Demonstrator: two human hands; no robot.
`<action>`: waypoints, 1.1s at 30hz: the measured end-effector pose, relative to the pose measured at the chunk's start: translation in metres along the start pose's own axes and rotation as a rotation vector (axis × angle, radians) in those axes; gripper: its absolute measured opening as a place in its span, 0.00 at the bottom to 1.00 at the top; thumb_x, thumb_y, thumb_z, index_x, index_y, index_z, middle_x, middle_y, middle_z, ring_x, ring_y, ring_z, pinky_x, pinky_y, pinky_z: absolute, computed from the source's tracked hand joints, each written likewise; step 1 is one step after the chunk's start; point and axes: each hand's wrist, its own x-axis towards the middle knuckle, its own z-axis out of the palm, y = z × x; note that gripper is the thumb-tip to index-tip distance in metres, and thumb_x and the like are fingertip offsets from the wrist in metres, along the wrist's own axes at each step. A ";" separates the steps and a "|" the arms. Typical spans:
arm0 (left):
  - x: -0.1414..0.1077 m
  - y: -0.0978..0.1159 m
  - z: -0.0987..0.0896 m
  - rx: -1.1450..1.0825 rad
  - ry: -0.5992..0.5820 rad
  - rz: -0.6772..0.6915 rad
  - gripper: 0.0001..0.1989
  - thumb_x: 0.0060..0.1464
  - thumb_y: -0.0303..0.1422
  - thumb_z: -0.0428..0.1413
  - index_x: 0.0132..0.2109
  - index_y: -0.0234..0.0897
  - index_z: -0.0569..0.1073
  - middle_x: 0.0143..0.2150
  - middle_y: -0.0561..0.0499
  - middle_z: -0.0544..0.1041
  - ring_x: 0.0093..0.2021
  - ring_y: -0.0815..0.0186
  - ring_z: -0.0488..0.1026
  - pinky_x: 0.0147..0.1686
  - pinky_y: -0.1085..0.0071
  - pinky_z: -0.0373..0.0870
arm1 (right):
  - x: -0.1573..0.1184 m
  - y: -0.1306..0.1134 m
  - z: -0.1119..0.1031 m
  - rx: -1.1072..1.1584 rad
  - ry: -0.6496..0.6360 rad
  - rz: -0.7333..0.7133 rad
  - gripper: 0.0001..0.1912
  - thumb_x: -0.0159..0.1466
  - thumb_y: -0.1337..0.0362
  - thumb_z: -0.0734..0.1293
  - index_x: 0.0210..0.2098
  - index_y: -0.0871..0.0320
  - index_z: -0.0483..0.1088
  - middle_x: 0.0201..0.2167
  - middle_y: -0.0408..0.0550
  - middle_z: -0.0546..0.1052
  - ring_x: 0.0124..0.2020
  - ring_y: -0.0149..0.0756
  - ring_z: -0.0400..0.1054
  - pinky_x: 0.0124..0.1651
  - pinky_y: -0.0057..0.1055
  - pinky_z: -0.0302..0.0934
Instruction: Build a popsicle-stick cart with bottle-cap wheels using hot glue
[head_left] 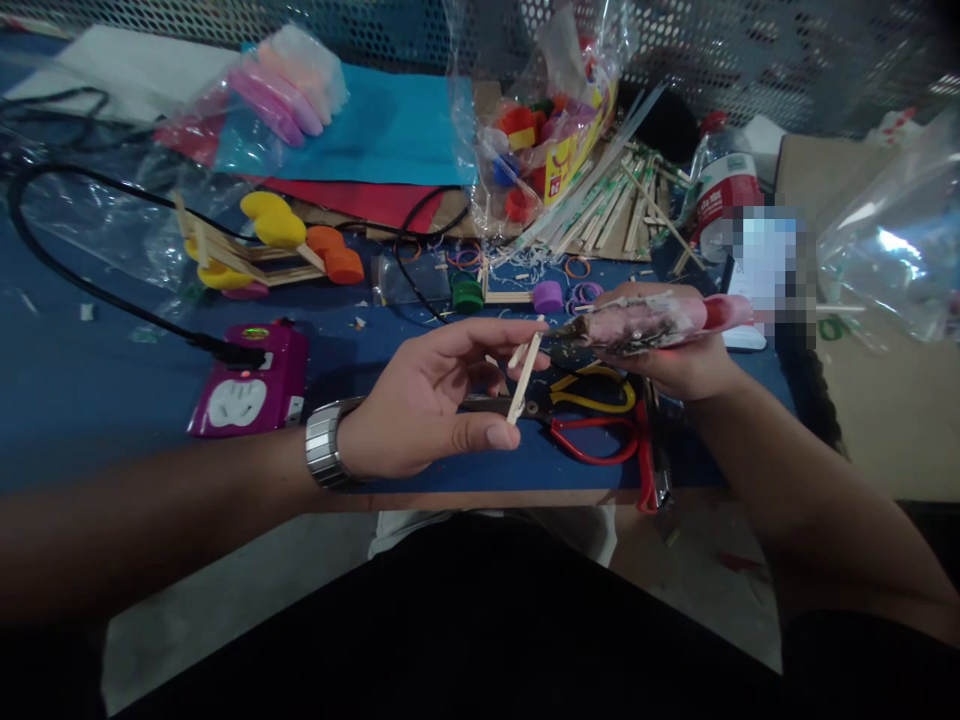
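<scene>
My left hand (420, 405) pinches a small frame of wooden sticks (526, 378) between thumb and fingertips, holding it above the table. My right hand (675, 365) is wrapped round a pink hot glue gun (649, 325), its body smeared with dark and whitish residue. The gun's dark nozzle points left and meets, or nearly meets, the upper end of the stick frame. Beneath the hands lie scissors (592, 440) with one yellow and one red handle. Behind them, a stick piece (510, 297) sits between a green cap (467, 294) and a purple cap (548, 297).
A purple power strip (251, 385) with a plugged black cable stands left. Behind it is a stick model with yellow and orange caps (285, 220). A bag of coloured caps (525, 150), loose sticks (611, 210), a bottle (721, 185) and a cardboard box (892, 400) line the back and right.
</scene>
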 end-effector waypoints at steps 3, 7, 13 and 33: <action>0.000 0.000 0.000 0.007 -0.004 -0.005 0.38 0.52 0.38 0.84 0.68 0.49 0.86 0.62 0.43 0.90 0.63 0.53 0.87 0.62 0.65 0.85 | 0.001 -0.001 0.000 0.011 -0.008 -0.017 0.14 0.70 0.55 0.83 0.55 0.43 0.89 0.49 0.47 0.91 0.48 0.46 0.88 0.56 0.45 0.85; -0.001 0.001 0.000 0.009 -0.003 -0.014 0.37 0.53 0.38 0.84 0.69 0.51 0.86 0.63 0.44 0.89 0.63 0.53 0.87 0.60 0.64 0.84 | 0.003 -0.003 0.001 -0.004 -0.028 -0.046 0.14 0.72 0.54 0.82 0.57 0.39 0.89 0.51 0.44 0.91 0.51 0.46 0.88 0.62 0.46 0.84; -0.002 0.001 0.000 0.016 0.008 -0.008 0.37 0.54 0.37 0.83 0.69 0.53 0.86 0.63 0.45 0.89 0.63 0.53 0.87 0.59 0.64 0.85 | 0.002 -0.003 0.001 0.004 0.012 -0.034 0.14 0.70 0.59 0.83 0.55 0.44 0.89 0.49 0.46 0.91 0.48 0.44 0.89 0.52 0.39 0.84; -0.001 0.004 0.003 0.118 0.062 0.017 0.36 0.52 0.42 0.84 0.68 0.54 0.88 0.58 0.45 0.89 0.56 0.53 0.86 0.55 0.61 0.87 | 0.008 -0.011 0.002 0.007 0.000 -0.077 0.13 0.73 0.60 0.80 0.56 0.42 0.89 0.51 0.43 0.92 0.50 0.43 0.89 0.55 0.40 0.84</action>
